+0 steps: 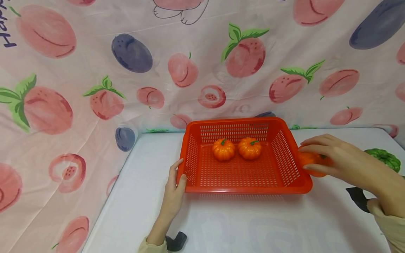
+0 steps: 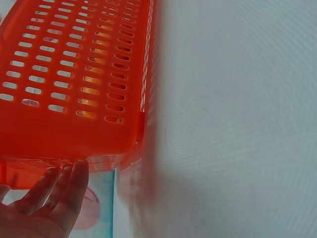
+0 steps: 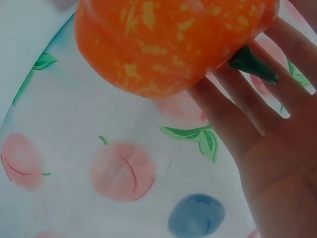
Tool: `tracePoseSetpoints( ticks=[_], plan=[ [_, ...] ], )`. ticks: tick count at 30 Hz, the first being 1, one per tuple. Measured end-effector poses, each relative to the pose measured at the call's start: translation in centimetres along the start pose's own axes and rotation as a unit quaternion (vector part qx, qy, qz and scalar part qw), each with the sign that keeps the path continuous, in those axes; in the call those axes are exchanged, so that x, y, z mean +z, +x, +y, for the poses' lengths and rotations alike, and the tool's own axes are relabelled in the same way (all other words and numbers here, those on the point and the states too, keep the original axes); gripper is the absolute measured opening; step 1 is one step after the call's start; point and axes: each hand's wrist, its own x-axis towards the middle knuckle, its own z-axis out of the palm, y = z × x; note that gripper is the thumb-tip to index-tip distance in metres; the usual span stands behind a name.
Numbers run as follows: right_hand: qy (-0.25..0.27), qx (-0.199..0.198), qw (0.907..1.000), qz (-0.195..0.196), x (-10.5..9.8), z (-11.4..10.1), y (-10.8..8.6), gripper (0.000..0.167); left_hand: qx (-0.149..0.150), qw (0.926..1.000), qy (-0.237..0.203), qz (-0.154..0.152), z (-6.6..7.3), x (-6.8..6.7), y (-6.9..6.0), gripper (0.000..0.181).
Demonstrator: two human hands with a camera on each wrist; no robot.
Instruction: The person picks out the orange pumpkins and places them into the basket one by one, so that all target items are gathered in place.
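Observation:
A red-orange plastic basket (image 1: pixel 240 190) stands on the white table with two small orange pumpkins (image 1: pixel 223 149) (image 1: pixel 250 148) inside. My left hand (image 1: pixel 173 196) grips its left rim, thumb over the front corner; the left wrist view shows the fingers (image 2: pixel 74 193) against the basket's end wall (image 2: pixel 74 134). At the basket's right side, my right hand (image 1: pixel 345 160) holds a larger orange pumpkin (image 1: pixel 311 162) from above. In the right wrist view, the fingers (image 3: pixel 233 114) touch this pumpkin (image 3: pixel 158 44) around its green stem.
A green, ribbed vegetable (image 1: pixel 383 159) lies on the table at the far right, partly behind my right forearm. A cloth (image 1: pixel 209 45) printed with peaches and plums hangs behind and to the left of the white table (image 1: pixel 136 182).

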Motion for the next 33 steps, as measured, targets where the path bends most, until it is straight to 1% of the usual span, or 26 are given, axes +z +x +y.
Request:
tracePoseSetpoints(
  ticks=[5, 8, 10, 14, 21, 24, 28, 30, 33],
  plan=[
    [-0.004, -0.018, 0.9997, 0.016, -0.1, -0.3, 0.2, 0.045, 0.004, 1.0, -0.001, -0.002, -0.1, 0.0, 0.0, 0.05],
    [-0.002, -0.018, 0.9998, 0.012, -0.2, -0.5, 0.3, 0.045, 0.005, 1.0, -0.001, -0.003, -0.1, 0.0, 0.0, 0.05],
    [-0.002, -0.025, 0.9995, 0.016, -0.2, -0.6, 0.4, 0.044, 0.005, 1.0, -0.001, -0.003, -0.2, 0.0, 0.0, 0.05],
    [-0.006, -0.05, 0.998, 0.037, -0.1, -0.8, 0.6, 0.044, 0.004, 1.0, -0.002, -0.003, -0.1, 0.0, 0.0, 0.05],
    [-0.015, -0.1, 0.9918, 0.077, 0.0, -1.1, 1.0, 0.044, 0.003, 1.0, -0.002, -0.004, 0.0, -0.1, 0.0, 0.05],
    [-0.013, -0.103, 0.9921, 0.071, 0.0, -1.4, 1.2, 0.044, 0.005, 1.0, -0.001, -0.004, 0.0, 0.0, 0.0, 0.05],
    [0.001, -0.09, 0.9949, 0.044, -0.1, -1.7, 1.5, 0.045, 0.006, 1.0, -0.001, -0.004, 0.0, 0.0, 0.0, 0.05],
    [0.006, -0.093, 0.9948, 0.043, -0.2, -1.9, 1.6, 0.046, 0.006, 1.0, -0.001, -0.004, 0.1, 0.0, 0.0, 0.05],
    [0.003, -0.111, 0.9921, 0.058, -0.1, -2.1, 1.8, 0.046, 0.006, 1.0, 0.0, -0.004, 0.1, 0.0, 0.0, 0.051]
  ],
)
